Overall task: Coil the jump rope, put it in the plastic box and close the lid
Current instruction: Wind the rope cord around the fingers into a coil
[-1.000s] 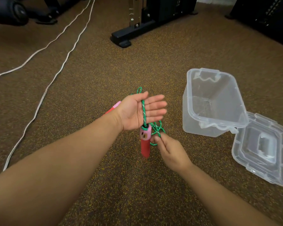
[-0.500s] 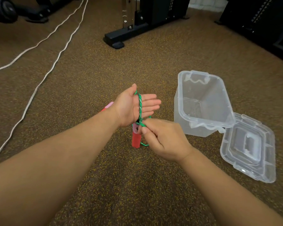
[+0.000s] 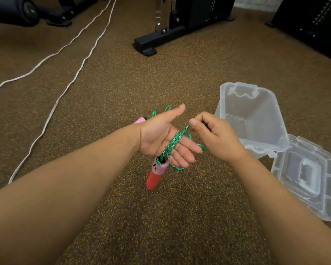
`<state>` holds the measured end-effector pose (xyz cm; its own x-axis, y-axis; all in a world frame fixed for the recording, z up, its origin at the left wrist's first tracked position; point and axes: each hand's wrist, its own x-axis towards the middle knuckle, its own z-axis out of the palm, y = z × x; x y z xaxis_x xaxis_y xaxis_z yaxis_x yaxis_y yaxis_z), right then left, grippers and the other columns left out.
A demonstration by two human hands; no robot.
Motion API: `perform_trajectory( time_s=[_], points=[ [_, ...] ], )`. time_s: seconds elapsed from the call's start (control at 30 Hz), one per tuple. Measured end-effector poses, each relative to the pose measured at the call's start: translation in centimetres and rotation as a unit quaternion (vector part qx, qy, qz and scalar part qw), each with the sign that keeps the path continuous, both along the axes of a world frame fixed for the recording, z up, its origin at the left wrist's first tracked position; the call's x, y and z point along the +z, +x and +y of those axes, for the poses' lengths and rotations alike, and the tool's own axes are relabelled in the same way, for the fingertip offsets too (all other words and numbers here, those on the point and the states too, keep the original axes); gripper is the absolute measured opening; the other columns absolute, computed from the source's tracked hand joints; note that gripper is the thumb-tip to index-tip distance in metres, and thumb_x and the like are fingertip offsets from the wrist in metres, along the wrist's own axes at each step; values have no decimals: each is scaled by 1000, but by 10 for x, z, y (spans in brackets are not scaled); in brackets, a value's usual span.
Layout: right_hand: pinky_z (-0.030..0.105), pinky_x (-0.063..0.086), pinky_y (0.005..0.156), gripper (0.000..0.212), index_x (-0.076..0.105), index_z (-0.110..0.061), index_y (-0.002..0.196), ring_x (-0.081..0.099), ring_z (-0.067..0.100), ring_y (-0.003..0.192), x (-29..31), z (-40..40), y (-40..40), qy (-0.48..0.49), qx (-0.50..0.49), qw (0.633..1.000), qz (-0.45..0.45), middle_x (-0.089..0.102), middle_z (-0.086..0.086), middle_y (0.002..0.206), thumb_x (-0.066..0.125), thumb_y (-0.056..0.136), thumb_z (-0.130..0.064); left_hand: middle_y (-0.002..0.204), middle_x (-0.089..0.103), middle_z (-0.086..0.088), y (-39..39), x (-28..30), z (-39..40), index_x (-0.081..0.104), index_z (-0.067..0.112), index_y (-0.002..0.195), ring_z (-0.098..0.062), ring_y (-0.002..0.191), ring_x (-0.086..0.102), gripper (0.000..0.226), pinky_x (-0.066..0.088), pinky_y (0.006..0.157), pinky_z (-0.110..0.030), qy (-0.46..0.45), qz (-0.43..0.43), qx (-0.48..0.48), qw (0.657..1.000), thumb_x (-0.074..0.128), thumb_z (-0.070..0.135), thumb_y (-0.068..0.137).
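Pinching the green rope [image 3: 177,139], right hand [image 3: 216,139] drew it across left hand [image 3: 164,139] — palm flat, fingers spread; red handle [image 3: 154,177] dangled below. Box [image 3: 256,119] open, lid [image 3: 306,176] beside it — touching.

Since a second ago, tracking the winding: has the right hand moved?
Yes. The right hand rose from beside the red handle toward the plastic box.

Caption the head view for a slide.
Right hand winds green rope around open left hand; plastic box open, lid beside it.
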<state>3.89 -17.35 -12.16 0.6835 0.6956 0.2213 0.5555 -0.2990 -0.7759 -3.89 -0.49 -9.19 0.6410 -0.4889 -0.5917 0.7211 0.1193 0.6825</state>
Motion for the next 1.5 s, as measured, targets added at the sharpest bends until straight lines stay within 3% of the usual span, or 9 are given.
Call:
perform_trajectory(
  time_s=[0.13, 0.27, 0.6, 0.77, 0.97, 1.1, 1.23, 1.37, 1.5],
  points=[
    [37, 41, 66, 25, 56, -24, 78, 46, 7, 67, -22, 1, -5, 65, -29, 991, 112, 51, -8, 69, 47, 93, -41, 62, 72, -5, -4, 5, -2, 77, 8, 85, -16, 53, 69, 43, 54, 54, -22, -22, -36, 42, 998, 44, 35, 83],
    [31, 35, 63, 30, 59, -18, 83, 43, 5, 61, -48, 0, -20, 51, -64, 982, 170, 54, -13, 64, 41, 98, -36, 52, 66, 4, 2, 3, -2, 78, 11, 84, -5, 39, 53, 33, 42, 46, -16, -59, -53, 164, 983, 49, 27, 81],
    [35, 46, 62, 35, 54, -26, 89, 59, 18, 69, -43, -10, -52, -149, -8, 988, -46, 61, -6, 70, 30, 96, -50, 95, 75, -10, 16, -4, 10, 53, -1, 123, -16, 79, 73, 46, 57, 61, -20, -98, -99, 407, 903, 28, 30, 102],
    [36, 42, 57, 28, 40, -29, 72, 46, 12, 62, -17, 0, -56, -89, 53, 987, -125, 46, -11, 63, 36, 90, -50, 104, 70, -19, 19, -3, 9, 45, -5, 129, -24, 90, 72, 65, 58, 77, -30, -75, -77, 372, 922, 18, 45, 99],
    [37, 50, 63, 23, 65, -23, 78, 61, 14, 68, 17, 7, -43, -5, 32, 998, -63, 68, -8, 72, 45, 80, -35, 87, 74, -17, 14, 3, 7, 56, -4, 118, -25, 76, 72, 87, 56, 68, -30, 21, -69, 265, 962, 9, 65, 91],
    [33, 45, 59, 15, 63, -29, 74, 57, 1, 61, 24, 7, -26, 22, 12, 1000, 12, 66, -15, 66, 51, 83, -32, 63, 67, -12, 9, 3, 2, 72, 3, 75, -23, 57, 64, 98, 51, 61, -27, 67, -78, 183, 978, 1, 69, 88],
    [36, 47, 60, 17, 59, -31, 73, 57, 8, 61, 24, 4, -10, 23, -15, 1000, 0, 63, -10, 63, 54, 84, -43, 75, 73, -17, 8, 5, 2, 64, 0, 98, -26, 67, 71, 98, 52, 67, -30, 119, -80, 100, 985, -4, 69, 86],
    [31, 38, 57, 20, 61, -26, 77, 43, 4, 55, 16, 2, -3, 12, -38, 999, 11, 53, -9, 59, 55, 87, -42, 61, 70, -10, 5, 10, 1, 67, 4, 95, -20, 55, 69, 86, 53, 57, -25, 147, -88, 42, 984, 7, 65, 90],
    [28, 37, 58, 15, 62, -26, 76, 43, 1, 58, 7, 2, -2, 44, -42, 995, 78, 55, -11, 63, 60, 91, -30, 45, 55, 1, 0, 9, 2, 68, 8, 86, -13, 42, 54, 39, 43, 52, -26, 153, -135, 58, 977, 43, 38, 94]
  ],
)
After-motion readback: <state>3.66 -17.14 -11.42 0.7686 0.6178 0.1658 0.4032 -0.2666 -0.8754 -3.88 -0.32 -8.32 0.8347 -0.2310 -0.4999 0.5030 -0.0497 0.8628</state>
